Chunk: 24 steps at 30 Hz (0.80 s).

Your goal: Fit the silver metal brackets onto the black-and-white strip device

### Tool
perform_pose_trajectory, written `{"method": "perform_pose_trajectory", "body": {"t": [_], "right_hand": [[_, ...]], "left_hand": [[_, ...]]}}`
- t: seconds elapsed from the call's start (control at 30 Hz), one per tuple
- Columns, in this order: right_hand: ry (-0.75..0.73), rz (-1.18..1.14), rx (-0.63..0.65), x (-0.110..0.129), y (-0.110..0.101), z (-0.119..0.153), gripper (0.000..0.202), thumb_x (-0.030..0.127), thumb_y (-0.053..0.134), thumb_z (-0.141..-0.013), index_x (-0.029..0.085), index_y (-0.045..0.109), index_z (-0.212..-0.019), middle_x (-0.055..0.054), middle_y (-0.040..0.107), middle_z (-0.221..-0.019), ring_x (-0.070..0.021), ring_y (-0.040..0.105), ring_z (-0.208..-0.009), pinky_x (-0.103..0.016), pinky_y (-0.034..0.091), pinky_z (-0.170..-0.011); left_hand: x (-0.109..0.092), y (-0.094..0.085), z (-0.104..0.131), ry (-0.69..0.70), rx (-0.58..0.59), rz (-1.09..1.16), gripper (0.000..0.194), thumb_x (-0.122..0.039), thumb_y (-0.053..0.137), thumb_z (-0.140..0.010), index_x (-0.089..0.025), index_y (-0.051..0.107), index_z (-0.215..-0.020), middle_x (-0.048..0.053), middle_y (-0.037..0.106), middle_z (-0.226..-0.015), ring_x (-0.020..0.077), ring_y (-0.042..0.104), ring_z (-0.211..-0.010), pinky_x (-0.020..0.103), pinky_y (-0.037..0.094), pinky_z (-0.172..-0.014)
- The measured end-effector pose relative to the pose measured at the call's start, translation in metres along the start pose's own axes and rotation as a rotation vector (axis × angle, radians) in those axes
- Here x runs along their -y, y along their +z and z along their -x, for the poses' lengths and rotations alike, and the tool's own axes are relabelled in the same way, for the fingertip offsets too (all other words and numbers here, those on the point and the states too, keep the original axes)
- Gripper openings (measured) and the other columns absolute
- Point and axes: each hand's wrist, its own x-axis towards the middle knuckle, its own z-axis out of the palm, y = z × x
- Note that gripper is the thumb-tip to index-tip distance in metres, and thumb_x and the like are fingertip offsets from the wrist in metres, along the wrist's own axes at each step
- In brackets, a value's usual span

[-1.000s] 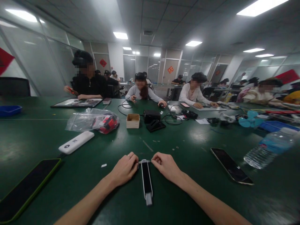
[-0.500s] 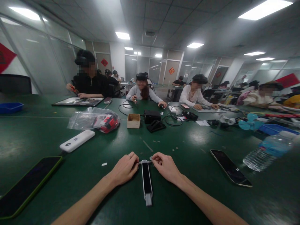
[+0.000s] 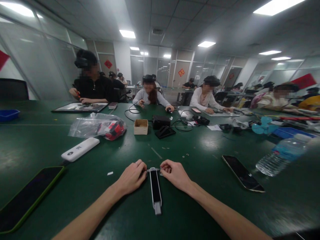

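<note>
A slim, long device with a black face and white frame (image 3: pixel 155 188) lies on the green table (image 3: pixel 125 213), its light grey end piece toward me. At its far end, my left hand (image 3: pixel 133 176) is closed, with thumb and fingertips pinched at the left tip of a thin grey crosspiece (image 3: pixel 149 170). On the opposite side my right hand (image 3: pixel 175 173) pinches the right tip of that same crosspiece. The fingers cover both tips, so their exact shape is hidden. A small white scrap (image 3: pixel 110 173) lies left of my left hand.
A green-edged phone (image 3: pixel 30 196) and white power bank (image 3: pixel 80 149) lie left. Another phone (image 3: pixel 242 173) and a water bottle (image 3: pixel 281 156) are right. Farther back sit a plastic bag (image 3: pixel 97 126), a small box (image 3: pixel 141 127) and a black stand (image 3: pixel 165 132). Several people work across the table.
The view has shifted slightly, moving the scene a little up and left. Both hands keep their pinch at the device's far end, with no clear change in the crosspiece.
</note>
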Motion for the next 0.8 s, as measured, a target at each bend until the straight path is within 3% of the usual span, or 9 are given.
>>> {"method": "perform_pose_trajectory", "body": {"t": [0.33,0.53,0.8], "right_hand": [[-0.071,0.066,0.057,-0.001,-0.002,-0.001,0.012,0.015,0.060,-0.080,0.018,0.065,-0.091,-0.001,0.065,-0.087,-0.0134,0.057,-0.078,-0.027,0.046,-0.071],[-0.091,0.062,0.017,-0.003,0.004,-0.003,0.008,0.016,0.064,-0.079,0.020,0.066,-0.086,-0.001,0.065,-0.085,-0.0148,0.058,-0.081,-0.027,0.045,-0.074],[-0.203,0.351,-0.075,-0.016,-0.046,-0.016,0.017,0.020,0.053,-0.087,0.019,0.064,-0.100,-0.006,0.065,-0.099,-0.0202,0.056,-0.095,-0.036,0.043,-0.087]], "left_hand": [[0.002,0.000,0.000,-0.004,0.017,0.027,0.019,-0.025,0.034,-0.092,-0.017,0.052,-0.093,0.005,0.053,-0.092,0.0167,0.051,-0.077,0.030,0.041,-0.069],[0.000,0.000,0.000,0.011,0.002,0.050,0.020,-0.024,0.033,-0.091,-0.018,0.052,-0.091,0.005,0.054,-0.090,0.0170,0.052,-0.075,0.030,0.041,-0.067],[0.000,-0.001,0.000,-0.018,0.011,0.043,0.021,-0.025,0.032,-0.091,-0.018,0.052,-0.090,0.006,0.055,-0.090,0.0185,0.054,-0.076,0.032,0.043,-0.069]]}}
